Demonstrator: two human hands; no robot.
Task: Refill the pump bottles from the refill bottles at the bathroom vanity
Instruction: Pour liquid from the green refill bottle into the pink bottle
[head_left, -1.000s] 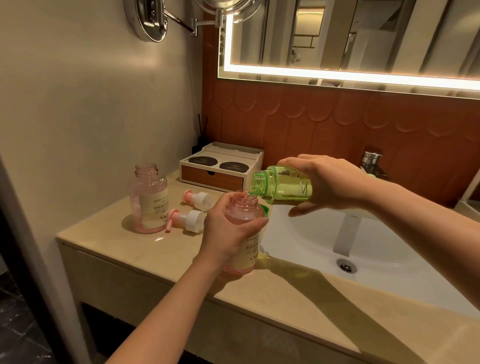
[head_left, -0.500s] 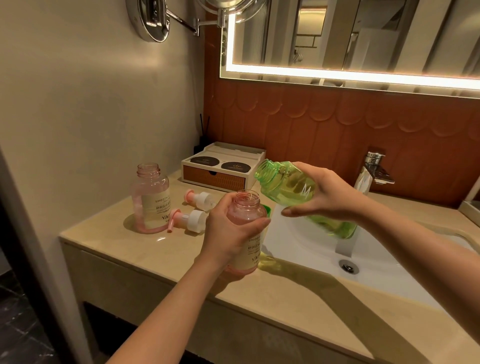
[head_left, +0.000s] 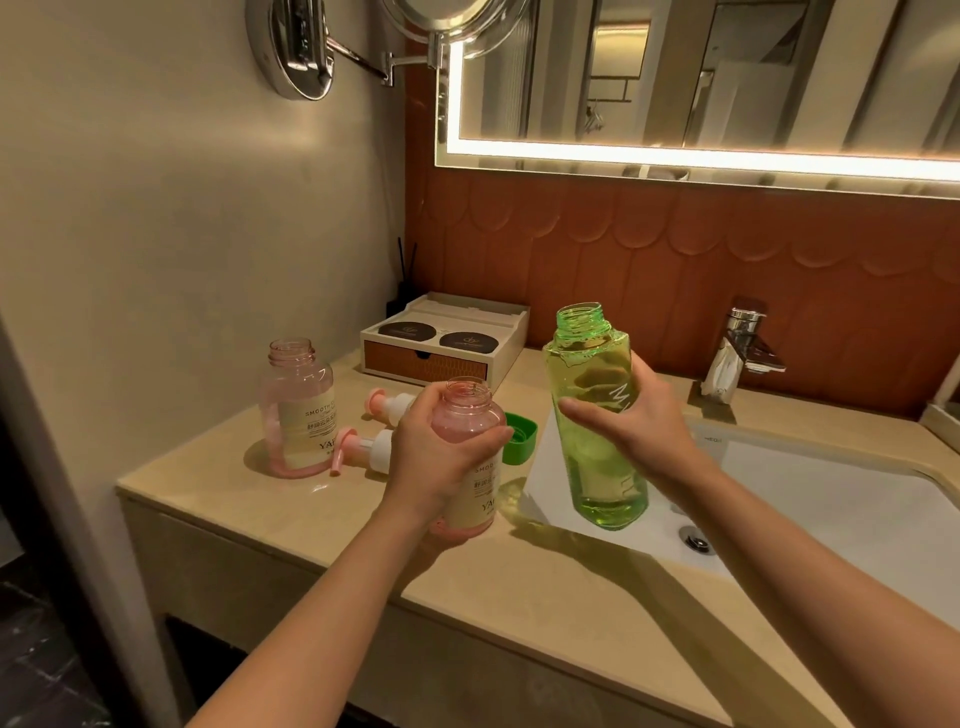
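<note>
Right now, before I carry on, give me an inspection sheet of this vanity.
Surface: beige vanity counter, white sink inset.
Job's things: green refill bottle upright, uncapped; held pink pump bottle and standing pink pump bottle, both open; two pump heads lying loose; green cap on counter.
Clutter: drawer box, reed diffuser.
Hands: left hand grips the held bottle; right hand holds the refill bottle.
Cables: nothing seen.
Surroundings: faucet, lit mirror, tiled wall.

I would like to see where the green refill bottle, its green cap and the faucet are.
green refill bottle (head_left: 607, 491), head view, on the lower body below the holding hand
green cap (head_left: 521, 439), head view, on its visible side
faucet (head_left: 738, 357), head view, on the chrome body
</note>
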